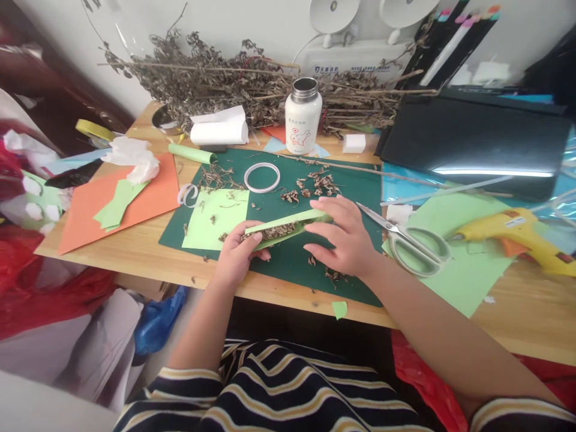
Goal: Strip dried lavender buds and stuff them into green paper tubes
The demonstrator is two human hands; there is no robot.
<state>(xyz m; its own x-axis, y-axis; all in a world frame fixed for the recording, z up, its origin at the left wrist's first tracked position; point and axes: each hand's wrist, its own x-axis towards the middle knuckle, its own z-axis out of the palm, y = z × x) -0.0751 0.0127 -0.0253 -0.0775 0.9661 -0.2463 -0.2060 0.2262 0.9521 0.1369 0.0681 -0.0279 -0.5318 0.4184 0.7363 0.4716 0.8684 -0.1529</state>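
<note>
My left hand (238, 252) is closed around the near end of a folded sheet of light green paper (310, 216), thumb on top. Crumbled dried leaves (281, 230) lie in the paper's trough-like fold. At the far right end of the fold, my right hand (344, 237) has its fingers spread, the upper ones at the paper's edge; whether they press on it I cannot tell. Beneath both hands is a dark green cutting mat (288, 276). More dried leaves (321, 181) are scattered on it, beside a roll of white tape (262, 177) and a flat green sheet (216, 219).
Scissors (416, 243) and a yellow glue gun (517, 234) lie at the right on green paper. A white open bottle (303, 117) stands behind the mat, before a heap of dried stalks (202, 78). Orange paper (121, 204) lies left; a dark flat case (477, 138) sits back right.
</note>
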